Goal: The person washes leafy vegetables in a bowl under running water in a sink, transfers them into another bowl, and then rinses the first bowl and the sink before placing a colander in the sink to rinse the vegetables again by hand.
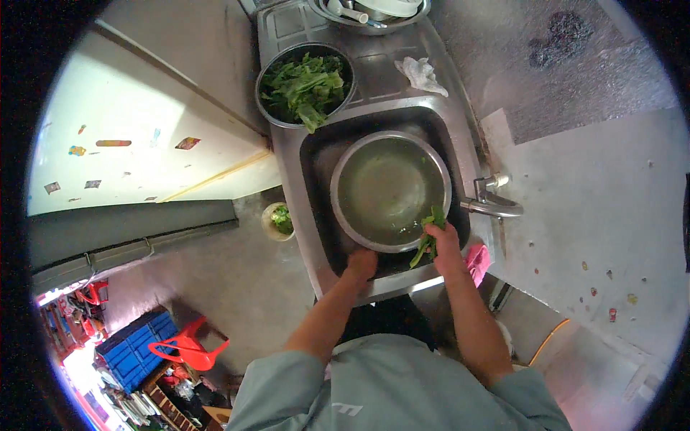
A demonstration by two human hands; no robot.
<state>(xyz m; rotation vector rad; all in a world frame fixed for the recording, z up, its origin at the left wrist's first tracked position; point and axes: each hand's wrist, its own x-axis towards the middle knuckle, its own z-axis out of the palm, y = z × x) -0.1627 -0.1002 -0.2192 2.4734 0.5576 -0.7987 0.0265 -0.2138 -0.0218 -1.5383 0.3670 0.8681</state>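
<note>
Murky greenish water fills a round metal basin [336, 207] standing in the stainless steel sink [318, 178]. At its lower right rim, my right hand [444, 245] is closed around a small bunch of leafy greens [418, 254]. My left hand [363, 264] is at the basin's lower left, inside the sink near the front edge; its fingers are hidden or blurred, so its grip cannot be told. A metal pot [261, 108] heaped with cut leafy greens [310, 83] stands on the drainboard at the sink's far left corner.
A curved faucet [493, 207] is right of the sink. A white cloth [420, 75] and a bowl of dishes [372, 27] lie beyond it. A pink cloth [477, 263] hangs near my right forearm. On the floor at left are a bin with green scraps [267, 221] and a red stool [191, 347].
</note>
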